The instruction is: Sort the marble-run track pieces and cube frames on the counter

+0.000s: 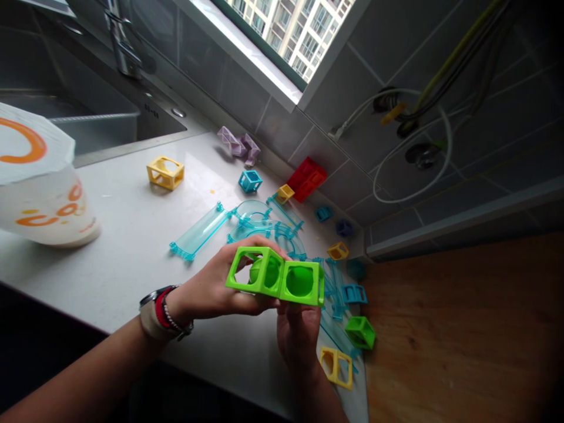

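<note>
- At your far left, a tall white cup with orange print and a pale lid (48,197) stands near your left forearm.
- Behind it is a brushed-metal sink (165,126); the smooth white countertop (118,255) runs from cup to forearm, its front edge passing beneath your arm.
- Further in sits a yellow open-sided plastic cube (171,181), well apart from your hands.
- Your left hand (209,288) is closed around a bright green plastic piece of joined cubes (282,282), raised above the counter; it has square frames, round openings and a rounded form inside.
- Behind it spread translucent turquoise track pieces (200,232), straight and curved.
- Your right hand (302,335) holds the green piece from underneath, fingers partly hidden.
- Rightmost, a separate green plastic cube (360,332) sits at the countertop's right edge, beside a brown wooden surface (449,335).
</note>
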A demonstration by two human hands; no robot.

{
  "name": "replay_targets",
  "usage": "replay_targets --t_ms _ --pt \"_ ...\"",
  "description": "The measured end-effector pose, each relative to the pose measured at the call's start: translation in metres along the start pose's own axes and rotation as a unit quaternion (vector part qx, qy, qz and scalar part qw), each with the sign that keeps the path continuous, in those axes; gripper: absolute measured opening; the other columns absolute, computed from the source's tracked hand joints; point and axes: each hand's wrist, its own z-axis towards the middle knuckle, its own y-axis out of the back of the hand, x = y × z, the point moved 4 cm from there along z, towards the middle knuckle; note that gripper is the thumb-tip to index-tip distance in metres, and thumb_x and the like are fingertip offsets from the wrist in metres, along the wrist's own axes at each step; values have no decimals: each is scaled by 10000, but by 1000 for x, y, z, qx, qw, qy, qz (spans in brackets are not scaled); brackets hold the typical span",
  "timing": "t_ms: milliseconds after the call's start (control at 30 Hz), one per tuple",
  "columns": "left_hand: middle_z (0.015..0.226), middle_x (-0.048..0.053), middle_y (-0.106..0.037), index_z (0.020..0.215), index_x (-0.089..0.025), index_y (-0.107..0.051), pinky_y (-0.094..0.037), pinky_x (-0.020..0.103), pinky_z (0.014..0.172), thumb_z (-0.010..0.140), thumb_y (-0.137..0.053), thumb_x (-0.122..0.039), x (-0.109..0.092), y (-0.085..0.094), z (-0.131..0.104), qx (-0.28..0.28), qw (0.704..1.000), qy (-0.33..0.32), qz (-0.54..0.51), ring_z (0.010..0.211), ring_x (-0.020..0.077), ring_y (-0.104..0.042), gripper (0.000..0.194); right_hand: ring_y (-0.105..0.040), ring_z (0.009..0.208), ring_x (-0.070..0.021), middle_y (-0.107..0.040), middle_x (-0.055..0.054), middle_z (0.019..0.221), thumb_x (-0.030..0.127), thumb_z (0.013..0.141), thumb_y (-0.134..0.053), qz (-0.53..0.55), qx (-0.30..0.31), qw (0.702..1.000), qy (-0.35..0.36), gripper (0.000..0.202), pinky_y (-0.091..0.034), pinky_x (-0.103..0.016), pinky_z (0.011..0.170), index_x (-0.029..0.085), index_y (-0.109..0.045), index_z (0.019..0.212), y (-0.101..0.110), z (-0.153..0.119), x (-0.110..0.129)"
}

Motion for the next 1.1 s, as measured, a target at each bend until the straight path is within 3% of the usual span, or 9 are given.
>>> replay_targets --t_ms 200,367,800,1100 --pt "1069 44 -705 1151 -204 -648 -569 303 803 704 -906 -270 0 2 1 7 999 25 36 950 233 -700 520 -643 827 -180 -649 -24 962 421 768 -879 -25 20 999 2 474 -551 -316 760 258 -630 1137 -3 -1 1" --pt "1115 45 -695 1175 -213 -640 -557 317 852 710 -895 -255 1 2 1 11 999 5 46 1009 244 -690 532 -614 730 -162 -640 -13 894 403 774 -870 -50 23 998 0 430 -549 -311 710 247 -621 1087 -2 -1 0" --pt "1096 58 -691 1163 -199 -638 -570 299 805 698 -908 -249 1 3 1 -4 1000 8 20 974 234 -689 539 -686 840 -195 -692 -42 991 398 758 -887 -28 33 999 -15 514 -568 -327 763 264 -629 1182 -7 0 1" --pt "1145 89 -684 1199 -216 -604 -612 375 843 664 -920 -208 1 5 -1 -74 997 31 0 1066 308 -706 621 -717 1035 -294 -729 -110 1137 489 732 -893 -42 36 998 -30 657 -591 -475 912 247 -610 1273 -14 2 3"
